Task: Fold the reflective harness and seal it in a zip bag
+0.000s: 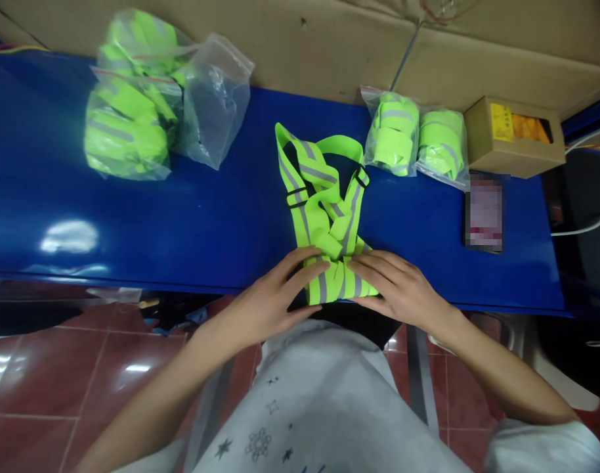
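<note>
A neon-yellow reflective vest [307, 217] made of elastic straps with grey stripes lies on the blue table, its shoulder straps looped away from me and black buckles on both sides. Its near end is folded into a flat bundle at the table's front edge. My left hand [283, 289] grips the left side of this bundle, fingers on top and thumb at the near edge. On the right side, my right hand [403, 286] holds the bundle with fingers bent over it and thumb below. The underside of the folds is hidden.
Bagged yellow vests [127, 131] lie at the back left, beside a clear plastic bag [216, 98]. Rolled vests in bags [396, 135] stand at the back right, next to a cardboard box [516, 154] and a phone-like item [484, 213]. Cardboard [300, 46] lines the back.
</note>
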A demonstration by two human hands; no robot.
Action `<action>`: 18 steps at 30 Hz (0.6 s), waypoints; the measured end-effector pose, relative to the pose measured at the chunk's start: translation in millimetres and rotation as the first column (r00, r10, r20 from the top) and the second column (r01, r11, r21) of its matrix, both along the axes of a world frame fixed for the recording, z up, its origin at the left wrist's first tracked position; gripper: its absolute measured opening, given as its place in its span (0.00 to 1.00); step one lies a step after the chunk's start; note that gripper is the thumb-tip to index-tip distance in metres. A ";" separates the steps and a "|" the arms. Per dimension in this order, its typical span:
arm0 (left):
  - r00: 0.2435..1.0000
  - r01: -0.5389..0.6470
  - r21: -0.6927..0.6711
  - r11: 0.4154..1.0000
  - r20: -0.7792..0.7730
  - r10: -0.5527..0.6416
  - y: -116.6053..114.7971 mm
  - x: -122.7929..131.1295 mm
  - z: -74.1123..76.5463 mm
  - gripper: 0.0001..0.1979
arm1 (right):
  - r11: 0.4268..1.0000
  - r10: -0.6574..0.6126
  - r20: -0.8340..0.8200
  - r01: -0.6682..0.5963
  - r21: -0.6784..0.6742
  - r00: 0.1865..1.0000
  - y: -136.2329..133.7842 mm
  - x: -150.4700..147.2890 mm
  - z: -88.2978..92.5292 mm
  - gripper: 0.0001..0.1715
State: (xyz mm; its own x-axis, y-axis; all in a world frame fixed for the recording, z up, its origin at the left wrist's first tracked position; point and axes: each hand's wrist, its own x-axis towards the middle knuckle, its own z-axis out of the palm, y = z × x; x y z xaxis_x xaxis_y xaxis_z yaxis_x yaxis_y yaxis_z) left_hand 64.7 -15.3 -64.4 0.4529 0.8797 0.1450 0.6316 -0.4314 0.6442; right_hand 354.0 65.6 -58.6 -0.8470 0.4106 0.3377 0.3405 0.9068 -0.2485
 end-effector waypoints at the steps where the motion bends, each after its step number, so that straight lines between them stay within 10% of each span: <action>1: 1.000 0.006 -0.010 1.000 0.011 -0.006 0.8 -0.9 -0.8 0.34 | 1.000 0.002 -0.003 -0.002 -0.011 1.000 0.7 -0.8 1.4 0.31; 18: 0.941 -0.264 -0.036 0.964 0.207 0.266 23.0 3.6 0.9 0.13 | 0.913 -0.038 -0.078 0.003 -0.409 0.996 38.1 -21.0 11.8 0.20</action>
